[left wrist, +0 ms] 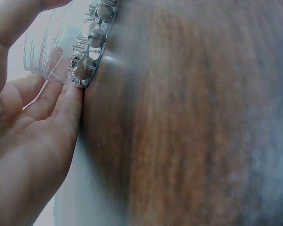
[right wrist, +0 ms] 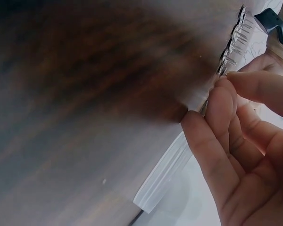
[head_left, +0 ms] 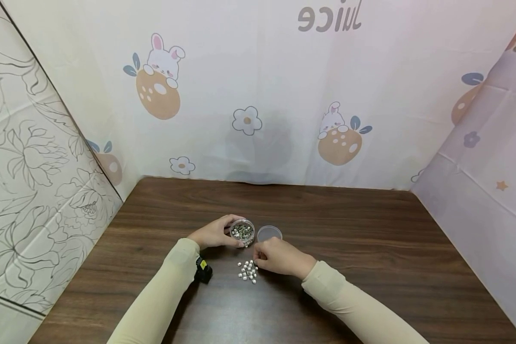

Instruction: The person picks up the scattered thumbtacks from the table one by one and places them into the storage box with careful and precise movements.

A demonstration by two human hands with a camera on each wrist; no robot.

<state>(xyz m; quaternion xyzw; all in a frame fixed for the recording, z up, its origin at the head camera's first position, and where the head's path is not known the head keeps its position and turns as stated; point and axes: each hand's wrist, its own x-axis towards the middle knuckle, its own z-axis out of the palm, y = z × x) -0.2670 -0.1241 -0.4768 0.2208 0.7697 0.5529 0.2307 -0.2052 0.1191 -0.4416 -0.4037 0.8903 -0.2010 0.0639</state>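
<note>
Silvery round-headed thumbtacks (head_left: 244, 275) lie in a loose pile on the table. My left hand (head_left: 216, 233) grips a clear round tub (head_left: 242, 238) from its left side, thumb at the front and fingers round the back. More thumbtacks (left wrist: 85, 68) fill its bottom, seen through the wall in the left wrist view. At the pile's right edge my right hand (head_left: 279, 257) pinches a thumbtack between thumb and fingertips, which hide most of it. Just beyond that hand a clear round lid (head_left: 269, 231) rests on the table, its rim (right wrist: 162, 172) showing in the right wrist view.
The brown wooden table (head_left: 352, 229) stretches to a printed curtain (head_left: 275, 95) at the back, with more patterned cloth (head_left: 38, 157) on the left. A black device with a yellow label (head_left: 203, 270) is worn at the left wrist.
</note>
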